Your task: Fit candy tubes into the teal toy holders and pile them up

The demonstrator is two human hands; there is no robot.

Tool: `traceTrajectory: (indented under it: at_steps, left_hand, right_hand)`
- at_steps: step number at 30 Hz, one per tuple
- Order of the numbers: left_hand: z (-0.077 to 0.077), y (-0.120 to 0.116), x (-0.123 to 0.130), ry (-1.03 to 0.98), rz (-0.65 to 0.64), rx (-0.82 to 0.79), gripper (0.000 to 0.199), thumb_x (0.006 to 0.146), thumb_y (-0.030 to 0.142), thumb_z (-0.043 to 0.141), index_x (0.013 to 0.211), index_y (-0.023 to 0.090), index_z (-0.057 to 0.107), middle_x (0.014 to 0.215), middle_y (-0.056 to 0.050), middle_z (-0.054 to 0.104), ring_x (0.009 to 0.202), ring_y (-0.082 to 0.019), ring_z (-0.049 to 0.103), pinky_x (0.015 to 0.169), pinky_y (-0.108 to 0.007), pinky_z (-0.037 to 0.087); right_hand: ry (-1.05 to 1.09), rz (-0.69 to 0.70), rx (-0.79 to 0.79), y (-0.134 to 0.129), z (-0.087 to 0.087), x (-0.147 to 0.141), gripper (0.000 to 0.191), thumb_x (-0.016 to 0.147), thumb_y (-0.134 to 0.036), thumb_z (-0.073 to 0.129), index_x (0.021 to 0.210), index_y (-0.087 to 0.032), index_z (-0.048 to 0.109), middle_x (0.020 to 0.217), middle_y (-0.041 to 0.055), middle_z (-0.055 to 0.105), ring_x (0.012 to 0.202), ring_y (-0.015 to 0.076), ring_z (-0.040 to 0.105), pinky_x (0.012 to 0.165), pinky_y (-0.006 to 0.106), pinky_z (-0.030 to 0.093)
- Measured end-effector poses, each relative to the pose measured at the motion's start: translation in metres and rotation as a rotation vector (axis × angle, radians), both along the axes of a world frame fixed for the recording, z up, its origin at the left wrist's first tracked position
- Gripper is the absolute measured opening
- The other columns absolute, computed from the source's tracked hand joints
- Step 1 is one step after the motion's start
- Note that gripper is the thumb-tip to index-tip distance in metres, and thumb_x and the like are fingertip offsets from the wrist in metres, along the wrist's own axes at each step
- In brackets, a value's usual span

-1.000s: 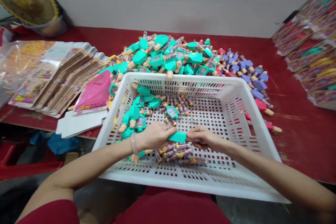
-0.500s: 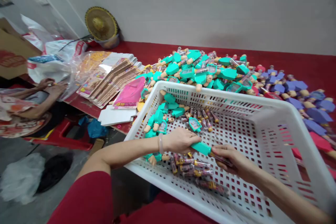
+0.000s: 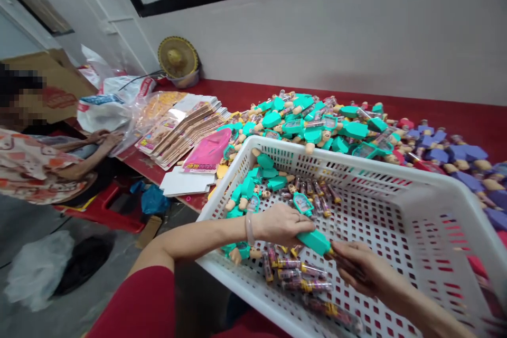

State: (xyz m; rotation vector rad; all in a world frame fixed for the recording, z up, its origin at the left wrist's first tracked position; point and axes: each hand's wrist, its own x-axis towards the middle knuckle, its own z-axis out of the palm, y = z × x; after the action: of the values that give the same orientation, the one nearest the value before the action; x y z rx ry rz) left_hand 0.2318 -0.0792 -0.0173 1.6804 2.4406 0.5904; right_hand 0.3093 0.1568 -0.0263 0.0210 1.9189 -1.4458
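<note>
My left hand, with a clear bangle at the wrist, grips one end of a teal plastic piece over the white basket. At the piece's other end my right hand is closed around a small clear tube, partly hidden by the fingers. Inside the basket, more teal pieces with beige knobs lie along the left side. Several clear tubes with yellow ends rest on the basket floor below my hands, and others lie above them.
Teal pieces are heaped behind the basket, purple ones to the right. Stacked printed cards, a pink packet and white cards lie left. Another person's hands are at far left, by plastic bags.
The view has shifted, so the scene sits lower and further right, and more of the window and the other person shows. Both my hands keep their grip on the teal piece and tube.
</note>
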Motion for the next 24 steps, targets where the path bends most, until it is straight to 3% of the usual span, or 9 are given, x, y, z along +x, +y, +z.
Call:
traceTrajectory:
  at_steps: [3, 6, 9, 12, 15, 17, 19, 21, 24]
  left_hand:
    - [0.009, -0.001, -0.003, -0.362, 0.124, -0.047, 0.037, 0.083, 0.051, 0.059, 0.1, 0.018, 0.059, 0.082, -0.003, 0.067, 0.074, -0.016, 0.063, 0.06, -0.022, 0.043]
    - [0.019, -0.003, 0.001, -0.542, 0.124, -0.048, 0.039, 0.085, 0.055, 0.055, 0.094, 0.017, 0.059, 0.075, 0.0, 0.064, 0.067, -0.013, 0.06, 0.056, -0.02, 0.041]
    - [0.023, -0.004, 0.006, -0.219, 0.059, 0.01, 0.033, 0.086, 0.044, 0.056, 0.104, 0.016, 0.06, 0.084, -0.005, 0.068, 0.073, -0.016, 0.062, 0.062, -0.024, 0.045]
    - [0.021, -0.004, 0.005, 0.129, -0.061, 0.044, 0.029, 0.089, 0.028, 0.048, 0.113, 0.016, 0.058, 0.104, -0.011, 0.068, 0.08, -0.019, 0.064, 0.068, -0.029, 0.048]
    - [0.018, -0.003, -0.006, 0.121, -0.05, 0.052, 0.029, 0.089, 0.029, 0.05, 0.115, 0.018, 0.059, 0.11, -0.011, 0.066, 0.087, -0.02, 0.064, 0.073, -0.03, 0.048]
    - [0.019, -0.003, -0.013, -0.119, 0.041, 0.022, 0.032, 0.087, 0.04, 0.056, 0.109, 0.018, 0.061, 0.097, -0.007, 0.068, 0.083, -0.018, 0.064, 0.07, -0.026, 0.047]
    - [0.024, -0.003, -0.017, -0.45, 0.121, -0.048, 0.039, 0.085, 0.052, 0.056, 0.101, 0.017, 0.061, 0.08, -0.002, 0.066, 0.068, -0.014, 0.061, 0.06, -0.022, 0.045]
    - [0.031, -0.004, -0.016, -0.686, 0.138, -0.112, 0.044, 0.085, 0.058, 0.052, 0.095, 0.016, 0.06, 0.07, 0.001, 0.062, 0.058, -0.012, 0.056, 0.052, -0.02, 0.041]
    - [0.037, -0.004, -0.007, -0.565, 0.135, -0.079, 0.039, 0.084, 0.054, 0.056, 0.095, 0.017, 0.061, 0.073, 0.0, 0.063, 0.063, -0.013, 0.058, 0.058, -0.021, 0.042]
  right_hand:
    - [0.632, 0.052, 0.277, 0.001, 0.01, -0.004, 0.037, 0.087, -0.053, 0.05, 0.092, -0.019, 0.063, 0.072, 0.0071, 0.067, 0.057, 0.0187, 0.059, 0.052, 0.03, 0.043]
    - [1.168, 0.083, 0.483, 0.0, 0.018, 0.005, 0.028, 0.089, -0.038, 0.052, 0.104, -0.018, 0.065, 0.086, 0.0111, 0.07, 0.076, 0.0242, 0.064, 0.07, 0.037, 0.045]
    - [1.049, 0.086, 0.429, -0.005, 0.019, 0.013, 0.026, 0.092, -0.037, 0.049, 0.099, -0.016, 0.064, 0.077, 0.0085, 0.068, 0.068, 0.0202, 0.061, 0.063, 0.033, 0.044]
    - [0.466, 0.08, 0.137, -0.008, 0.017, 0.006, 0.039, 0.091, -0.052, 0.044, 0.079, -0.017, 0.058, 0.058, 0.0012, 0.057, 0.048, 0.0132, 0.05, 0.046, 0.026, 0.038]
    - [0.109, 0.071, -0.037, -0.006, 0.015, -0.011, 0.051, 0.091, -0.062, 0.031, 0.071, -0.019, 0.05, 0.048, -0.0022, 0.05, 0.032, 0.0099, 0.034, 0.035, 0.025, 0.028]
    - [0.312, 0.089, 0.084, -0.003, 0.017, -0.017, 0.05, 0.093, -0.058, 0.032, 0.077, -0.017, 0.055, 0.06, 0.0043, 0.061, 0.041, 0.0127, 0.047, 0.042, 0.026, 0.035]
    - [0.739, 0.139, 0.302, -0.001, 0.023, -0.017, 0.04, 0.093, -0.049, 0.041, 0.089, -0.014, 0.061, 0.078, 0.0104, 0.067, 0.061, 0.0177, 0.059, 0.056, 0.03, 0.041]
    - [1.088, 0.192, 0.469, -0.001, 0.028, -0.011, 0.031, 0.093, -0.039, 0.046, 0.098, -0.013, 0.063, 0.085, 0.0123, 0.067, 0.073, 0.0203, 0.06, 0.066, 0.033, 0.04]
    - [1.104, 0.177, 0.48, -0.002, 0.028, 0.0, 0.031, 0.094, -0.035, 0.043, 0.096, -0.013, 0.064, 0.079, 0.0104, 0.066, 0.069, 0.0186, 0.057, 0.065, 0.032, 0.038]
